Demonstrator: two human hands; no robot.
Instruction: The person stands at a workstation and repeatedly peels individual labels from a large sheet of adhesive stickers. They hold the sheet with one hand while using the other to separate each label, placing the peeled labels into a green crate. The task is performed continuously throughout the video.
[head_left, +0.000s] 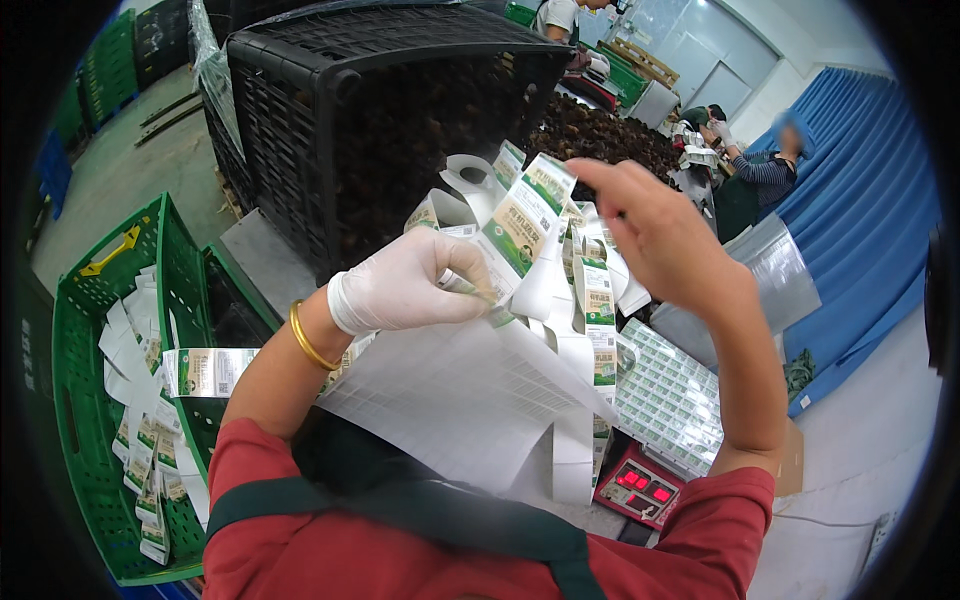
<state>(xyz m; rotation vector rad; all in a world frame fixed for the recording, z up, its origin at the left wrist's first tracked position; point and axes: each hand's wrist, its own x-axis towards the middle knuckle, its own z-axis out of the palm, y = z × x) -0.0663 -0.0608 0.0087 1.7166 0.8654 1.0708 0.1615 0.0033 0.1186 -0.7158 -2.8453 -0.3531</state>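
Note:
My left hand (412, 281), in a white glove, pinches a strip of printed green and white labels (517, 232) between thumb and fingers. A large white sheet with a faint grid (450, 397) spreads below that hand, its upper edge near the fingertips. At the strip's upper end is my bare right hand (667, 240), blurred, with the index finger at the label's corner; whether it grips the label is unclear. Loose label strips (598, 300) hang in loops beneath and beside the hands. Behind them stands a curled label roll (465, 176).
A black plastic crate (289, 135) lies tipped ahead, with dark brown pieces (600, 124) beside it. At left, a green crate (184, 255) holds label strips (146, 450). A sheet of small stickers (667, 382) lies by a red digital scale (637, 484). Co-workers (757, 176) are farther off.

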